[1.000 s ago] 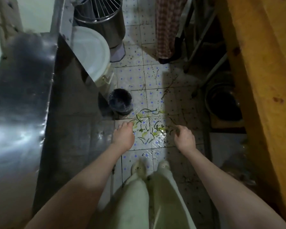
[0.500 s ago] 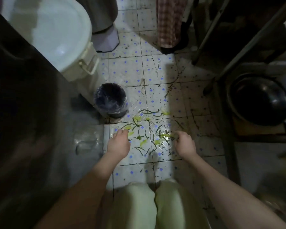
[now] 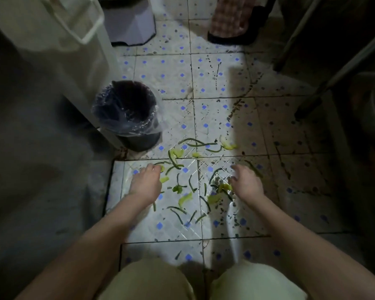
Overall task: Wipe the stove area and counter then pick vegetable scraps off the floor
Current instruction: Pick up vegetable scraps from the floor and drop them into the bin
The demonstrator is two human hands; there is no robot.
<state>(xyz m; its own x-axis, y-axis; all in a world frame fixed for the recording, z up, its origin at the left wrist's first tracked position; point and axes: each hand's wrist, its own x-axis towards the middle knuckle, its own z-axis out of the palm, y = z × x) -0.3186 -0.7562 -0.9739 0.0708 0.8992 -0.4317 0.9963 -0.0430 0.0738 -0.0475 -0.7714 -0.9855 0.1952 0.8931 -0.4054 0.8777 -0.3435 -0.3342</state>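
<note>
Green vegetable scraps (image 3: 187, 187), thin dark strips and pale leafy bits, lie scattered over the white floor tiles (image 3: 167, 224) with blue dots. My left hand (image 3: 145, 184) reaches down at the left edge of the scatter, fingertips touching a pale green piece. My right hand (image 3: 246, 184) hovers low over the right side, fingers loosely spread above a clump of scraps; whether it holds any is hidden. A small dark bin (image 3: 129, 114) lined with a clear plastic bag stands just beyond the scraps, to the left.
A white bucket wall (image 3: 74, 61) and a dark cabinet side (image 3: 41, 169) close off the left. Metal table legs (image 3: 325, 83) and dark pots sit at right. Another person's slipper and checked trouser leg (image 3: 232, 29) stand at the top. My knees fill the bottom.
I have crouched lower, so the floor and scraps appear much closer. Both hands have come down to the scraps, the left now touching a piece.
</note>
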